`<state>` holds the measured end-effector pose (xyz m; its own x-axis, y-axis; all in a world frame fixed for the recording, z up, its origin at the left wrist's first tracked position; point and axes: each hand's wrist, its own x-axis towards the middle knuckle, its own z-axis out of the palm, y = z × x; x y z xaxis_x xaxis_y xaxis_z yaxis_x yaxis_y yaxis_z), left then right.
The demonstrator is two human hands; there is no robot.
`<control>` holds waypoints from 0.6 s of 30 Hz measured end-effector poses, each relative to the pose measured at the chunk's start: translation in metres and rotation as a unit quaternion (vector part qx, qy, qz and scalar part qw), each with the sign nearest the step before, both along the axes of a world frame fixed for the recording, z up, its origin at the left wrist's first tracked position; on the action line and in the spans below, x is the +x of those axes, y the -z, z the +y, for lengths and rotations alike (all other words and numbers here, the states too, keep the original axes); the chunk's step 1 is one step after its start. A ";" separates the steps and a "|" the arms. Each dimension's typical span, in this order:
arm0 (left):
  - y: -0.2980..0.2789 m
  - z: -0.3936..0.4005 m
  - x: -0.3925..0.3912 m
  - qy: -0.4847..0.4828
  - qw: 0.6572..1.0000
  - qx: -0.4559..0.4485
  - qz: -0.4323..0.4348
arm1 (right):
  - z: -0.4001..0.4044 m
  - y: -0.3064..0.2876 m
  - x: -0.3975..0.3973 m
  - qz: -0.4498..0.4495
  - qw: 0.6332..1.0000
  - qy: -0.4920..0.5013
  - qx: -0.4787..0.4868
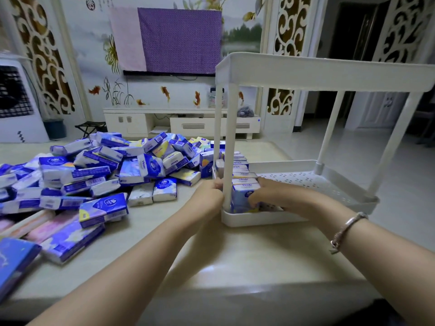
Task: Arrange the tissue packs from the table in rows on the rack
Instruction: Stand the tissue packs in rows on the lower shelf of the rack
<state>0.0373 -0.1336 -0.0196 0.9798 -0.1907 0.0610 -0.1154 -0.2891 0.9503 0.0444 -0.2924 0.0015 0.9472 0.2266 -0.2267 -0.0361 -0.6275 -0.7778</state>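
Rack (329,74): white, two tiers, standing on the table (235,260) at right; upper tier hidden from this angle, contents cannot tell.
Row on rack (242,175): one line of tissue packs on edge along the left side of the lower tier, running from the far rim to the near rim.
Nearest pack (242,196): at the near end of that row, just inside the near rim, touching the pack behind it.
Left hand (209,194): outside the rack, at the near-left post, fingers curled against the post and row end; whether it grips the post or a pack, cannot tell.
Right hand (266,194): inside the lower tier, fingers curled on the nearest pack, pressing it into line.
Lower tier floor (306,182): perforated, bare across its right part.
Loose packs (94,170): large heap on the table at left, well apart from the rack.
Progress, judged: early; one row about full, most packs still to be moved.
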 end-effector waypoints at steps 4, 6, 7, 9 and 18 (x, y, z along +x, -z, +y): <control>0.000 -0.001 0.003 0.004 1.000 -0.001 0.007 | 0.002 -0.006 -0.005 -0.008 0.999 -0.016 -0.040; -0.001 -0.001 0.005 0.006 1.000 0.004 0.014 | 0.001 -0.007 -0.006 -0.016 0.999 -0.017 -0.045; -0.002 0.000 0.005 0.009 1.000 0.004 0.017 | 0.000 -0.006 -0.007 -0.013 0.999 -0.020 -0.048; -0.004 0.000 0.001 0.017 1.000 -0.001 0.015 | -0.003 -0.006 -0.008 -0.014 0.999 -0.025 -0.046; -0.012 0.030 -0.007 -0.103 0.988 0.048 -0.103 | -0.012 -0.007 -0.051 -0.265 0.956 0.112 -0.054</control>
<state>0.0301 -0.1039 -0.0073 0.9673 -0.0027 0.2537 -0.2320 -0.4141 0.8802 -0.0069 -0.3048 0.0085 0.9575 0.0079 0.2884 0.2031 -0.7285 -0.6543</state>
